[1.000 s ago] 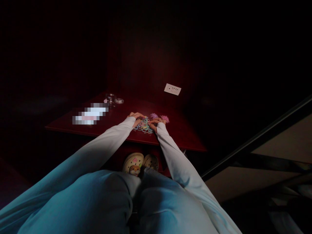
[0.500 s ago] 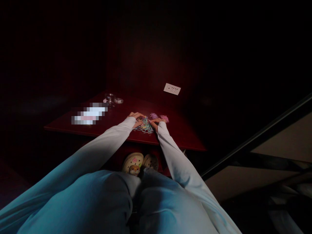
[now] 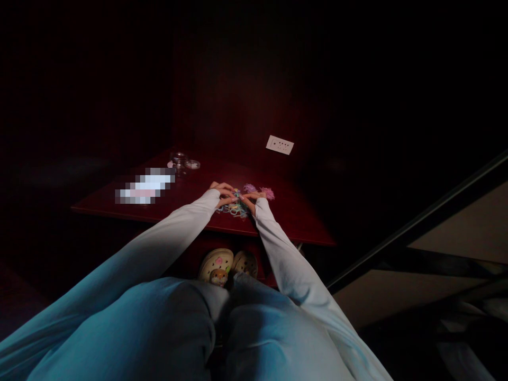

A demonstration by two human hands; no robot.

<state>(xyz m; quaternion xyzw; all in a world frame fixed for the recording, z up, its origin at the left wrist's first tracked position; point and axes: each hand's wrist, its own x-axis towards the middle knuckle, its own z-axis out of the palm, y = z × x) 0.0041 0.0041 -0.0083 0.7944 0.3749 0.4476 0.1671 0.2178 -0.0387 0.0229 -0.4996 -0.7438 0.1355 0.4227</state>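
A loose pile of small pastel rubber bands (image 3: 235, 211) lies near the front edge of a dark red table (image 3: 190, 209). Over its left side reaches my left hand (image 3: 223, 191), fingers stretched out and thumb apart from them. My right hand (image 3: 253, 200) comes in from the right, thumb and forefinger brought together at the tips above the bands. What sits between those tips is too small to make out. The fingertips of both hands nearly meet. Just beyond my right hand are a purple clump of bands (image 3: 250, 188) and a pink clump of bands (image 3: 268, 193).
Toward the back left stand a clear jar (image 3: 179, 159) and a round lid (image 3: 192, 164). A bright pixelated rectangle (image 3: 146, 188) lies on the table's left. A white wall socket (image 3: 280, 144) is behind. Below the table edge show beige clogs (image 3: 216, 263).
My hands have drawn closer together over the pile. My right fingertips moved slightly left, meeting near my left thumb. The purple and pink clumps stay put.
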